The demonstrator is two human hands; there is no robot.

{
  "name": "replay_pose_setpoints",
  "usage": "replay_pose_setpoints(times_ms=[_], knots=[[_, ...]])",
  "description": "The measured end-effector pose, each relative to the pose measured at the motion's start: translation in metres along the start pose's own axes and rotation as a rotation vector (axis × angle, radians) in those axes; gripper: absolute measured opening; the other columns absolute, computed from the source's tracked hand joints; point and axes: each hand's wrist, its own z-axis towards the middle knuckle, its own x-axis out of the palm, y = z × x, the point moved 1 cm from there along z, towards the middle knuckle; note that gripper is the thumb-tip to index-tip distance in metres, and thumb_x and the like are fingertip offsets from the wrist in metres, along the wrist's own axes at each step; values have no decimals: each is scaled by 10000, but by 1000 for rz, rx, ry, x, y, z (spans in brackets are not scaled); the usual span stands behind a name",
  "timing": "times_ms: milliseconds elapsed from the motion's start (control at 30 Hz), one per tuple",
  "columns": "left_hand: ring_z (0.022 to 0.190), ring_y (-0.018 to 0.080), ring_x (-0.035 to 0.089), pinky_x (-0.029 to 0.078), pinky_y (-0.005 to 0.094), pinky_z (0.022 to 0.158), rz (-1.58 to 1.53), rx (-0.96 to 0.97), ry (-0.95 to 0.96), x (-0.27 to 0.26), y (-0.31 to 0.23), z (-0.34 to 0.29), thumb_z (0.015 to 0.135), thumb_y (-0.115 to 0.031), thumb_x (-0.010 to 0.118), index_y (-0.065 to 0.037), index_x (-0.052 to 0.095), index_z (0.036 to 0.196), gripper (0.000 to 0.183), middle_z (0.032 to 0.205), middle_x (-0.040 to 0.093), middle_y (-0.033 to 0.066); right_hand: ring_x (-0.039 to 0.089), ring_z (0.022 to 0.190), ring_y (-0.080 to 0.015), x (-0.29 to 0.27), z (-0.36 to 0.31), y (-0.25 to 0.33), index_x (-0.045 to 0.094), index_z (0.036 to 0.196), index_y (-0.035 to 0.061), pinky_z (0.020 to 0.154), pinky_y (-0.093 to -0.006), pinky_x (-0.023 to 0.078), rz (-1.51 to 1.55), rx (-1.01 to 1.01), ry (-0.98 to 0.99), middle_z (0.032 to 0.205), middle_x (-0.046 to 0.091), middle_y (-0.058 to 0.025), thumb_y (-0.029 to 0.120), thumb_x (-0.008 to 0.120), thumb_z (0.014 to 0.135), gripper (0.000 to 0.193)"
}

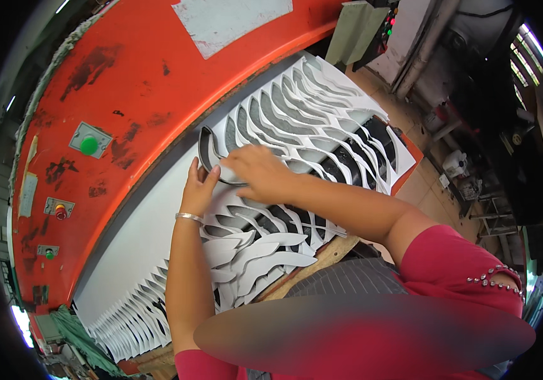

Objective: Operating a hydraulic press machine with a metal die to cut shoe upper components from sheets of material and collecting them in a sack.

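A curved cutting die (207, 147), a thin dark-rimmed metal outline, stands on the white sheet (151, 202). My left hand (198, 188) is closed on its near left side, thumb apart from the fingers. From the right, my right hand (260, 172) reaches over the die's lower end, fingers bent down onto it; its fingertips are partly hidden. Right of the die the sheet is a lattice of curved cut-out openings (271, 107) with thin strips between. Loose white leaf-shaped pieces (265, 253) lie in an overlapping heap between my forearms.
An orange press beam (138, 82) with green and red buttons spans the far side, close beyond the die. At lower left are rows of narrow white strips (132, 323). A wooden table edge (309, 266) runs near my body. A grey-green metal bracket (357, 31) stands at the far right end.
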Motion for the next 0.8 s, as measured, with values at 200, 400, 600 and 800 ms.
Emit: replay_pose_setpoints(times_ms=[200, 400, 600, 800], knots=[[1266, 200, 439, 320, 297, 1045, -310, 156, 77, 19, -1, 22, 896, -31, 514, 9, 253, 1446, 610, 1389, 441, 132, 536, 1080, -295, 4, -43, -40, 487, 1270, 26, 1019, -447, 295, -28, 143, 24, 1079, 627, -141, 324, 727, 754, 643], [1267, 167, 423, 302, 281, 1042, -343, 68, 84, 24, -18, 21, 898, -31, 485, -12, 253, 1459, 607, 1413, 421, 100, 588, 1050, -226, 11, -47, -45, 494, 1268, 18, 1027, -458, 281, -5, 139, 18, 1076, 643, -116, 305, 676, 800, 579], [1244, 144, 422, 295, 251, 1030, -364, 18, 24, 27, -28, 19, 914, -70, 494, -9, 245, 1463, 605, 1418, 412, 76, 577, 1042, -241, 10, -45, -48, 497, 1273, 20, 994, -423, 318, 116, 199, -33, 1112, 634, -125, 295, 681, 805, 573], [1243, 148, 424, 304, 252, 1027, -361, 53, 11, 26, -21, 19, 912, -68, 494, -6, 235, 1465, 614, 1415, 414, 92, 563, 1100, -209, 17, -43, -45, 527, 1238, 21, 999, -420, 317, -26, 156, -17, 1167, 618, -110, 298, 689, 787, 553]])
